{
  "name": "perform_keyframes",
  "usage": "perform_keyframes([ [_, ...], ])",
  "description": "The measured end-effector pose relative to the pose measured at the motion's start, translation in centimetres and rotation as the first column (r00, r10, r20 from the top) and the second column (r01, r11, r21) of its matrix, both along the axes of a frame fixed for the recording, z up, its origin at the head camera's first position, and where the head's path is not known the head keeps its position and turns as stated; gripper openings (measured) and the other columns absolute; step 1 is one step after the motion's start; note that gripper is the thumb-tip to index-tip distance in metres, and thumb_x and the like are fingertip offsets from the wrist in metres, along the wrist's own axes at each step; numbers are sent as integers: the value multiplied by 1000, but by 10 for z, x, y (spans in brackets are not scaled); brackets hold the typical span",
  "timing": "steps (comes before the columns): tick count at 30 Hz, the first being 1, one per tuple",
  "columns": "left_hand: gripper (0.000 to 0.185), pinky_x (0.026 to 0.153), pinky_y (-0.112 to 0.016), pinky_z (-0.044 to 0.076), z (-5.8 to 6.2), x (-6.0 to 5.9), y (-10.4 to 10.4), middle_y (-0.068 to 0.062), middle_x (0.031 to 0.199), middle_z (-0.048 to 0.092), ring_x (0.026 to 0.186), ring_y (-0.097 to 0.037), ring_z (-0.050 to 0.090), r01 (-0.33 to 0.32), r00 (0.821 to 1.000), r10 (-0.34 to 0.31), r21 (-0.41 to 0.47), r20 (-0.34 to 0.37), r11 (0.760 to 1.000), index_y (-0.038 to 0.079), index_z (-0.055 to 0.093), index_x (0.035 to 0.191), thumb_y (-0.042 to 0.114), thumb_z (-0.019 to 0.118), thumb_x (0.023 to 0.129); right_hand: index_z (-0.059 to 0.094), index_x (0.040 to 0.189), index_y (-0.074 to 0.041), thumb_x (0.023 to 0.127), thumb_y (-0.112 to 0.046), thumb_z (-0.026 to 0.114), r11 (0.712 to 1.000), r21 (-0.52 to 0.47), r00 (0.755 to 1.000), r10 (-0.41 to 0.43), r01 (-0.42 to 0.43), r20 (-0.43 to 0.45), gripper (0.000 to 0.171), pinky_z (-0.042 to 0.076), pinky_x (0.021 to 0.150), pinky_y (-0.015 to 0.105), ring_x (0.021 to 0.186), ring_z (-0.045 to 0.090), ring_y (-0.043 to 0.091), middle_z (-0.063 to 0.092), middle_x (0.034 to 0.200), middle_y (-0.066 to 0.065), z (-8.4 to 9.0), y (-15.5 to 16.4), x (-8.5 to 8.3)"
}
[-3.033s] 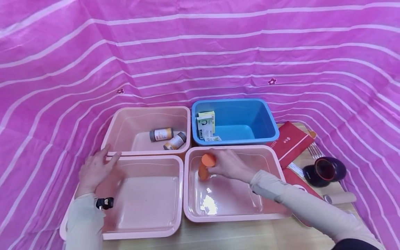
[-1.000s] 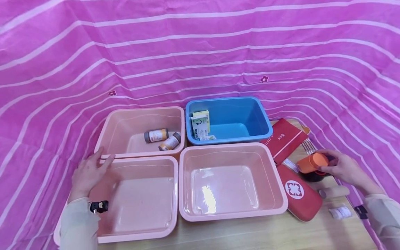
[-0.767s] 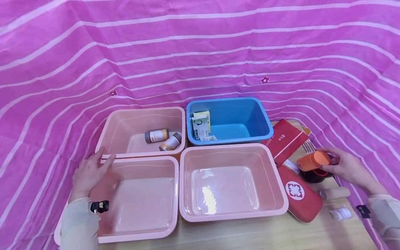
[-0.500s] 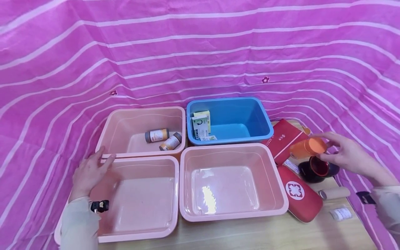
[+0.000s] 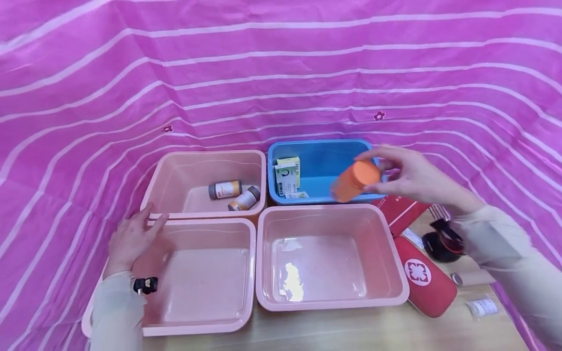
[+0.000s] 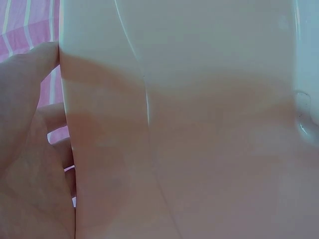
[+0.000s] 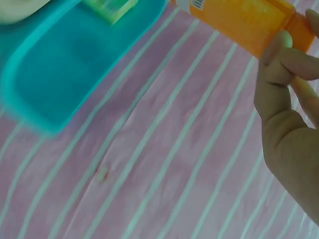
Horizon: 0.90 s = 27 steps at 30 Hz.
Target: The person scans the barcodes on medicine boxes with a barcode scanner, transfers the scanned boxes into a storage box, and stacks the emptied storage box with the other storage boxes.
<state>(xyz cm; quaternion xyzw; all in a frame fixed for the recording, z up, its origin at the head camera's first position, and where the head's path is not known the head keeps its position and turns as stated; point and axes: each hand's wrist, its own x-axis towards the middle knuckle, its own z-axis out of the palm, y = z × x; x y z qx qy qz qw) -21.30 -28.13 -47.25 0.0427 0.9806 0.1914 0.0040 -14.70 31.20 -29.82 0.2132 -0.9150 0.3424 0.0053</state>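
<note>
My right hand (image 5: 373,170) pinches an orange bottle (image 5: 354,180) by its cap end and holds it tilted in the air over the front right rim of the blue bin (image 5: 307,143). In the right wrist view the orange bottle (image 7: 239,20) sits at the top, held by the fingers (image 7: 281,50), with the blue bin (image 7: 60,64) below it. My left hand (image 5: 133,239) rests with straight fingers on the far rim of the near-left pink bin (image 5: 248,273). The left wrist view shows the left hand (image 6: 30,149) against the pink bin's wall (image 6: 199,124).
The far-left pink bin (image 5: 175,165) holds two brown bottles (image 5: 225,189). Small boxes (image 5: 286,178) stand in the blue bin. The near-right pink bin (image 5: 329,305) holds nothing. To the right lie a red pouch (image 5: 428,282), a red box (image 5: 401,212), a dark cup (image 5: 443,241) and a wooden roll (image 5: 474,279).
My right hand lifted the orange bottle from beside the dark cup and carried it up and left to over the blue bin. The left hand stayed on the rim.
</note>
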Motion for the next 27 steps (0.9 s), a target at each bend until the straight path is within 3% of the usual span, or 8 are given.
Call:
perform_keyframes([
  [5,76,92,-79,36,-2,0,-2,-38,144,49,124,-69,41,-10,1000,10,3,0,1000,5,36,158,58,43,104,64,135,-12,86,-12,83,988,-107,993,115,-110,39,52,62,76,29,88,71,16,66,125,7,-14,-58,-38],
  [11,76,92,-79,37,-3,-1,-2,-37,143,50,123,-67,42,-8,1000,8,4,13,1000,6,36,158,58,44,104,65,133,-14,85,-23,85,980,-149,976,152,-129,153,53,62,81,34,93,71,20,65,130,4,-36,-127,-80],
  [24,74,90,-76,39,-1,-3,-1,-35,137,57,120,-65,47,-6,1000,6,9,-22,1000,4,40,156,57,45,104,65,131,-12,89,-26,81,985,76,964,132,-153,229,47,54,88,30,103,61,20,67,121,5,-79,-231,-159],
  [27,74,90,-76,39,0,-3,-1,-36,139,55,120,-65,47,-4,999,5,17,-38,1000,4,42,155,56,46,104,64,130,-10,91,-22,80,976,138,959,130,-169,252,44,57,82,28,101,61,21,67,120,8,-89,-247,-174],
])
